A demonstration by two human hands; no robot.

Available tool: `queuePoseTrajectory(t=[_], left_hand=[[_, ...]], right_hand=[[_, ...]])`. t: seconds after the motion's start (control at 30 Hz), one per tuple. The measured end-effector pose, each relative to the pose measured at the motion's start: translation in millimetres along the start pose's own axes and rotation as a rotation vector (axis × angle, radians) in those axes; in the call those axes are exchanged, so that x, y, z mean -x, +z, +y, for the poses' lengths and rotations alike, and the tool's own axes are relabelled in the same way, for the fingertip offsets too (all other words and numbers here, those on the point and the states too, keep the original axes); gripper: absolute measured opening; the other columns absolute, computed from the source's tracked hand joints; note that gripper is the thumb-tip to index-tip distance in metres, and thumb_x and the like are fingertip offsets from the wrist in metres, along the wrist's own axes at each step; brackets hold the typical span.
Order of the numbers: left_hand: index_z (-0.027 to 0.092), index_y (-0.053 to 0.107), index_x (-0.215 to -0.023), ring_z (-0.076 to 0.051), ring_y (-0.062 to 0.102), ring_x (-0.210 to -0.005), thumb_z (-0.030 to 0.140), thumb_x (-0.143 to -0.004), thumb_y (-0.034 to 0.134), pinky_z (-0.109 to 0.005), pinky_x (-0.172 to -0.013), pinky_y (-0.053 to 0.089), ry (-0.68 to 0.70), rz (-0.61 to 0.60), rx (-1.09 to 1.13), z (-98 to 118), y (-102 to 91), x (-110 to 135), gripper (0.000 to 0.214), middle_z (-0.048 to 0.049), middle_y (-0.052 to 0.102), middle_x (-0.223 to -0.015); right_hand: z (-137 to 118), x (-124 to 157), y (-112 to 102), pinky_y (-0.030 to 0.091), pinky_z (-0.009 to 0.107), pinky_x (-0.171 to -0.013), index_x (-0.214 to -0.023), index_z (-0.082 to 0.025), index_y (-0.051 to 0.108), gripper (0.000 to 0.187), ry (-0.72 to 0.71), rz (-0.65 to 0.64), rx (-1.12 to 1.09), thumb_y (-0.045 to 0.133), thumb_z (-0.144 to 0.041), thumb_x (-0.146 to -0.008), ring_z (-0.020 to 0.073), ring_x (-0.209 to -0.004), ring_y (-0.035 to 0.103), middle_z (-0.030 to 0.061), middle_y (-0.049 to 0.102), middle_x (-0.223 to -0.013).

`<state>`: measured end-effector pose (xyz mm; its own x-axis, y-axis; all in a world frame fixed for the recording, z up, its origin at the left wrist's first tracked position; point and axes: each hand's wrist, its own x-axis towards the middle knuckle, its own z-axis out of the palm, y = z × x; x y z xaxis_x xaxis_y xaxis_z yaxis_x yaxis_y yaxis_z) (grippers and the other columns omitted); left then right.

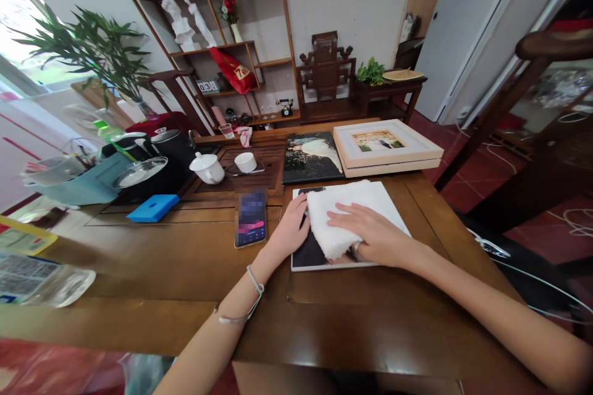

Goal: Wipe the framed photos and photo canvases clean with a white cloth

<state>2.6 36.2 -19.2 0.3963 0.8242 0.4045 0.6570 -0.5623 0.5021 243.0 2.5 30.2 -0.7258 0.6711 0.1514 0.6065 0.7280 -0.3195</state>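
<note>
- Right hand (364,231): lay over the white cloth (327,231), fingers extended and slightly parted.
- Left hand (291,225): rested at the picture (391,207)'s left edge beside the cloth, fingers slightly bent; I could not tell whether they gripped anything.
- White cloth: lay on the picture, which was flat on the table (185,278).
- Phone (251,219): lay near the left hand.
- Framed photo (382,141): rested beyond the picture, beside a dark print (303,166).
</note>
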Motion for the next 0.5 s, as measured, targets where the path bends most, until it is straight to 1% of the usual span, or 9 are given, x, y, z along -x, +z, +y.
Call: queuePoseTrajectory(t=[0.07, 0.13, 0.23, 0.3, 0.37, 0.43, 0.5], left_hand=[[0.016, 0.055, -0.123, -0.027, 0.041, -0.136, 0.019, -0.094, 0.042, -0.049, -0.114, 0.033, -0.020, 0.002, -0.014, 1.4, -0.2, -0.4, 0.031, -0.0168, 0.049, -0.140], [0.016, 0.054, -0.124, -0.026, 0.041, -0.136, 0.022, -0.095, 0.043, -0.048, -0.114, 0.032, -0.031, -0.004, -0.022, 2.5, -0.4, -0.5, 0.031, -0.0166, 0.048, -0.141], [0.014, 0.053, -0.126, -0.026, 0.040, -0.137, 0.022, -0.096, 0.043, -0.047, -0.115, 0.031, -0.037, -0.009, -0.024, 3.5, -0.6, -0.1, 0.033, -0.0180, 0.046, -0.142], [0.013, 0.053, -0.126, -0.026, 0.039, -0.137, 0.023, -0.096, 0.043, -0.047, -0.115, 0.031, -0.036, -0.007, -0.023, 3.8, -0.7, 0.2, 0.033, -0.0179, 0.046, -0.142], [0.015, 0.053, -0.126, -0.025, 0.040, -0.137, 0.023, -0.096, 0.043, -0.048, -0.115, 0.031, -0.035, -0.001, -0.018, 3.8, -0.7, 0.4, 0.032, -0.0167, 0.046, -0.142], [0.017, 0.054, -0.124, -0.025, 0.041, -0.136, 0.022, -0.096, 0.042, -0.048, -0.114, 0.032, -0.034, 0.005, -0.012, 3.2, -0.5, 0.7, 0.031, -0.0159, 0.047, -0.141], [0.016, 0.054, -0.124, -0.026, 0.040, -0.136, 0.020, -0.095, 0.042, -0.049, -0.114, 0.033, -0.024, 0.003, -0.004, 1.8, -0.3, 1.0, 0.032, -0.0165, 0.048, -0.141]], right_hand=[[11.6, -2.2, -0.8, 0.025, 0.049, -0.116, -0.134, -0.016, 0.054, 0.067, 0.057, 0.038, 0.028, 0.046, -0.006, -0.068, 0.0250, -0.140, 0.031, 0.0060, 0.047, -0.146], [19.7, -4.3, -0.5, 0.026, 0.050, -0.115, -0.136, -0.015, 0.052, 0.066, 0.123, 0.076, 0.081, 0.045, -0.007, -0.071, 0.0258, -0.140, 0.031, 0.0077, 0.047, -0.146], [20.5, -6.7, 2.0, 0.026, 0.050, -0.115, -0.137, -0.012, 0.050, 0.065, 0.200, 0.097, 0.161, 0.045, -0.006, -0.072, 0.0279, -0.139, 0.032, 0.0097, 0.046, -0.146], [13.1, -7.4, 4.3, 0.026, 0.051, -0.114, -0.136, -0.010, 0.050, 0.065, 0.232, 0.096, 0.202, 0.045, -0.005, -0.072, 0.0307, -0.139, 0.032, 0.0117, 0.046, -0.146], [0.6, -6.0, 6.0, 0.027, 0.055, -0.112, -0.135, -0.009, 0.051, 0.063, 0.235, 0.068, 0.221, 0.046, -0.005, -0.072, 0.0345, -0.139, 0.032, 0.0141, 0.046, -0.146], [-13.8, -2.3, 6.4, 0.028, 0.056, -0.111, -0.133, -0.009, 0.053, 0.061, 0.186, 0.028, 0.204, 0.047, -0.005, -0.072, 0.0363, -0.138, 0.032, 0.0153, 0.047, -0.145], [-26.1, 2.8, 5.0, 0.029, 0.056, -0.111, -0.131, -0.010, 0.055, 0.062, 0.093, -0.008, 0.151, 0.049, -0.004, -0.070, 0.0357, -0.139, 0.031, 0.0154, 0.048, -0.144]])
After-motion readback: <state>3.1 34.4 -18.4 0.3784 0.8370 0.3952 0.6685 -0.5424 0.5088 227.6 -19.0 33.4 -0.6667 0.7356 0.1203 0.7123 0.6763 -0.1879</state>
